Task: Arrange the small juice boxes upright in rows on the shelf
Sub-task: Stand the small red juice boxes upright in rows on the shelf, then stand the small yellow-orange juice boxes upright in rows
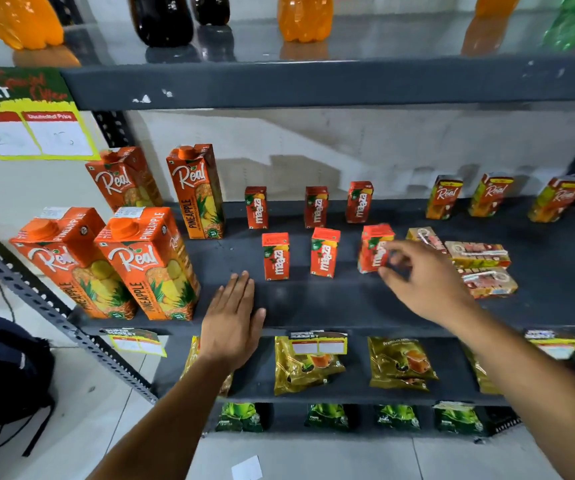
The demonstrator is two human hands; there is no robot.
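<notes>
While the left hand (232,322) lies flat, palm down and fingers spread, on the front lip of the dark shelf (313,306), the right hand (424,278) reaches toward the third juice box of the front row (372,247), its fingertips at the box's right face; whether they pinch it or only touch it cannot be told, since the hand is blurred. This box stands slightly tilted. To its left stand two more small boxes, upright: the middle one (325,252) and the left one (275,256). Behind them a back row of three small boxes (316,207) stands upright, evenly spaced. Just right of the hand, three small boxes lie flat (480,261) in a loose cluster. Farther back on the right, three small cartons of another brand (490,195) stand near the wall. Large pineapple cartons (147,261) fill the shelf's left end. Bare shelf surface lies open in front of the front row and at the right front corner.
</notes>
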